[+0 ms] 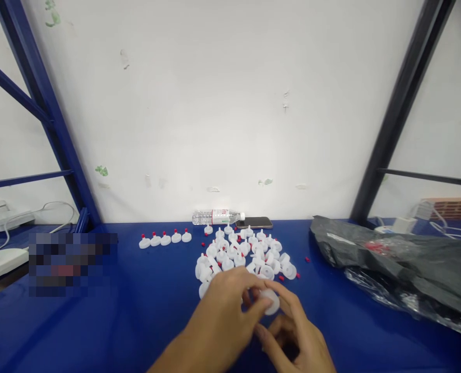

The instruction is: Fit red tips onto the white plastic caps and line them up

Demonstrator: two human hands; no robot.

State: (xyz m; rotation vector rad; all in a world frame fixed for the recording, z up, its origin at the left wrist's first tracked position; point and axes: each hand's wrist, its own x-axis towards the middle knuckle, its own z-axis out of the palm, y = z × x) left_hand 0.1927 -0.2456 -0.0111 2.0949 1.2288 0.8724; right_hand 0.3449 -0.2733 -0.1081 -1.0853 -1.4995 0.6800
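My left hand (230, 303) is closed on a white plastic nozzle cap (271, 302), its thumb pressed against the round base. Around the far right side of the same cap curl the fingers of my right hand (302, 331), with the right thumb lower down. The cap's spout is hidden behind my fingers, so I cannot tell whether a red tip is on it. Just beyond my hands lies a heap of white nozzle caps (243, 248), with small red tips (281, 278) scattered among and beside them. At the left, several white caps with red tips (165, 238) stand upright in a row.
A clear water bottle (214, 217) lies on its side by the wall, next to a dark phone (254, 223). Black plastic bags (397, 264) cover the right of the blue table (137, 321). A power strip (2, 264) and cables sit at far left, near a pixelated patch.
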